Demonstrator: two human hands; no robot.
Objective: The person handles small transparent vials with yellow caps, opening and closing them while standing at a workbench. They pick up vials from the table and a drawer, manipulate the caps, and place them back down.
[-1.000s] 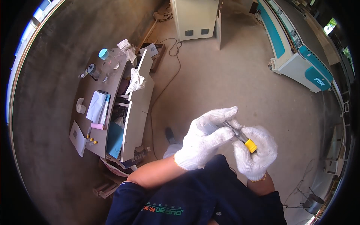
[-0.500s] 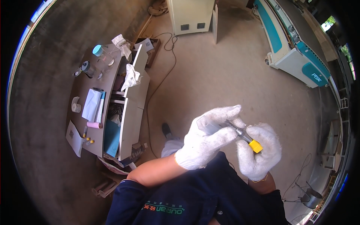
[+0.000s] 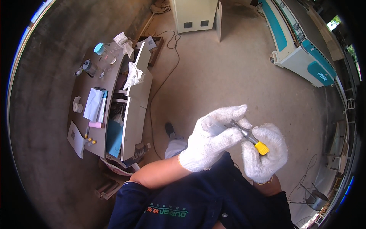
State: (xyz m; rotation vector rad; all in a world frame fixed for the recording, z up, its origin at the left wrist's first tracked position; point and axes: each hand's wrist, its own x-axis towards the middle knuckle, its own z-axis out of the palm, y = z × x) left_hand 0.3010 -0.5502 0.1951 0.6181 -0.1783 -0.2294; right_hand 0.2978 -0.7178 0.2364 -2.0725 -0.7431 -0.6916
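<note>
Both hands wear white knitted gloves. My left hand (image 3: 204,147) is closed around a clear plastic case (image 3: 212,126), its thumb and fingertips at the tip end of a steel cutting bit (image 3: 247,134). The bit lies at a slant at the case's right end, with a yellow plastic sleeve (image 3: 261,148) on its lower end. My right hand (image 3: 267,160) is curled around this lower end, fingers bent beside the sleeve. Whether the bit's tip sits inside the case is hard to tell behind the fingers.
At left stands a cabinet (image 3: 85,114) with open drawers, paper, jars and small yellow-capped tubes. A cream metal housing (image 3: 192,13) stands ahead, a teal-and-white machine (image 3: 301,61) at upper right. A cable (image 3: 154,99) crosses the floor; a metal bucket (image 3: 316,200) is at lower right.
Both hands have shifted slightly up and right with the bit and case, their grip looking much the same. The room sits a little higher in the picture.
</note>
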